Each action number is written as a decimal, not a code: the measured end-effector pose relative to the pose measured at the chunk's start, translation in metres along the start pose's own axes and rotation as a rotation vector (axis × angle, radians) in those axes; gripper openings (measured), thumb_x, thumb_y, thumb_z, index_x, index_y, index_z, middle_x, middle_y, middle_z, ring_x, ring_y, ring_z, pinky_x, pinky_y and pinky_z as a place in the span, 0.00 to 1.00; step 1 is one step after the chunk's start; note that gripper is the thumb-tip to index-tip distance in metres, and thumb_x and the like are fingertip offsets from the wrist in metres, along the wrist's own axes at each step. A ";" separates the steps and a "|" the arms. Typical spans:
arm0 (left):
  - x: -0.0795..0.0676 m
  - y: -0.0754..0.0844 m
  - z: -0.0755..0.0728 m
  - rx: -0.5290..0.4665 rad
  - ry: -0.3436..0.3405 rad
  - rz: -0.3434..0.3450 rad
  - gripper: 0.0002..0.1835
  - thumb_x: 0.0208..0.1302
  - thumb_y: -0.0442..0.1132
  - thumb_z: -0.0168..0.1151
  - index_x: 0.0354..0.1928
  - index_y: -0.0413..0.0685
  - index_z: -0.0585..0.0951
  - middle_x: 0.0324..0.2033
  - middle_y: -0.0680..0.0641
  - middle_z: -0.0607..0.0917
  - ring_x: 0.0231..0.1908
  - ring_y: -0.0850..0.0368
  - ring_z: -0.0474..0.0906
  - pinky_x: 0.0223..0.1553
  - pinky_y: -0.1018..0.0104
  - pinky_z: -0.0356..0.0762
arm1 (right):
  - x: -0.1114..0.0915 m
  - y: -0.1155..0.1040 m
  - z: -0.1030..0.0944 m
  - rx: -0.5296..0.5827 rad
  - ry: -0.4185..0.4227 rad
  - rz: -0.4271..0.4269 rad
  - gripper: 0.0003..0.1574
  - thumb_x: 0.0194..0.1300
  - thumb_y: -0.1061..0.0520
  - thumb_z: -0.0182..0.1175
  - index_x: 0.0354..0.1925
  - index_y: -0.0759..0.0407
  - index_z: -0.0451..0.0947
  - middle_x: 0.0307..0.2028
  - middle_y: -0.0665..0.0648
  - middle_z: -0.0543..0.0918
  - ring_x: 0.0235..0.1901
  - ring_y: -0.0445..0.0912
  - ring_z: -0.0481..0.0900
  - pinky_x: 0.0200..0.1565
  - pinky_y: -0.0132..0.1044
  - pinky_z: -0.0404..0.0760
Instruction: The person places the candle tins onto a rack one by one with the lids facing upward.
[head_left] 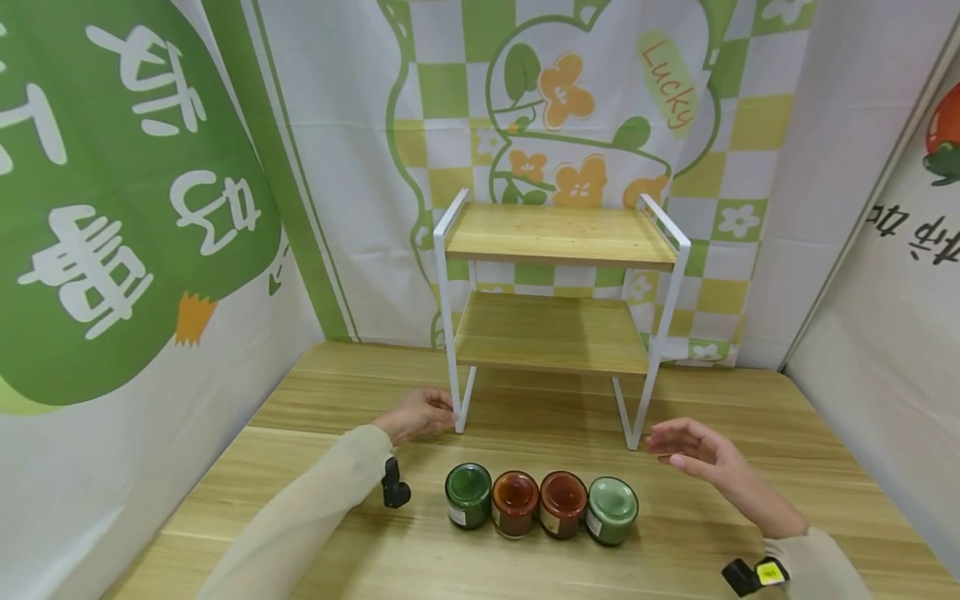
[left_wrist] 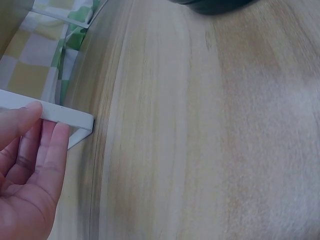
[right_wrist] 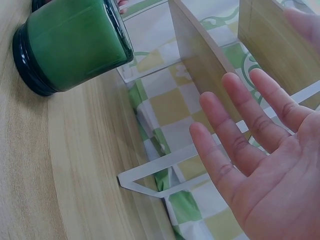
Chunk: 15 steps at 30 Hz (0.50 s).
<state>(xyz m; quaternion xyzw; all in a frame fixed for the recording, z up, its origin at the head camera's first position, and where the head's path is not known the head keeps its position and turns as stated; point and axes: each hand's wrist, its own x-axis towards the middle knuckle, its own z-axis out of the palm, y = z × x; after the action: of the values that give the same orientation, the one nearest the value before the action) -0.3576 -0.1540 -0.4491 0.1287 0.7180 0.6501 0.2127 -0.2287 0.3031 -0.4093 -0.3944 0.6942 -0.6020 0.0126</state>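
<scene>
Nearest on the wood-grain desk [head_left: 693, 537], toward its front edge, four glass jars sit side by side in a row: a dark green jar [head_left: 468, 485] at the left end, two reddish-brown jars [head_left: 515, 493] in the middle and a pale green jar [head_left: 612, 500] at the right end. A little farther back, the left hand [head_left: 416, 414] pinches the shelf's left front leg [head_left: 450, 333] near its foot, between thumb and fingers. Toward the desk's right edge, the right hand [head_left: 705, 454] has its fingers spread, holding nothing, just beside the right front leg [head_left: 654, 367]. The two-tier shelf [head_left: 558, 233], wooden boards in a white frame, stands upright behind the jars, between the desk's two back corners. Beyond the back edge hangs a patterned cloth [head_left: 337, 167] with green and yellow checks and orange flowers.
</scene>
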 end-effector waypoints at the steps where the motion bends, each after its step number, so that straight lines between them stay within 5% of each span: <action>1: 0.000 0.000 0.000 0.002 -0.002 0.000 0.07 0.63 0.25 0.60 0.41 0.34 0.73 0.34 0.46 0.77 0.36 0.58 0.79 0.48 0.65 0.82 | 0.000 0.000 0.000 0.002 0.000 0.000 0.22 0.67 0.78 0.42 0.59 0.82 0.60 0.55 0.51 0.79 0.54 0.44 0.79 0.53 0.31 0.80; 15: 0.002 -0.001 -0.002 0.023 -0.006 -0.003 0.06 0.64 0.26 0.59 0.41 0.35 0.75 0.34 0.45 0.79 0.38 0.56 0.80 0.48 0.61 0.82 | -0.001 -0.002 -0.001 0.000 -0.012 -0.027 0.22 0.67 0.78 0.42 0.59 0.83 0.59 0.56 0.56 0.79 0.54 0.44 0.79 0.53 0.32 0.80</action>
<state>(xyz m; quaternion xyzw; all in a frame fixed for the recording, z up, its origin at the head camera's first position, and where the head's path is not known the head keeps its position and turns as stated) -0.3605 -0.1546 -0.4501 0.1319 0.7252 0.6409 0.2143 -0.2275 0.3044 -0.4075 -0.4073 0.6885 -0.6000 0.0085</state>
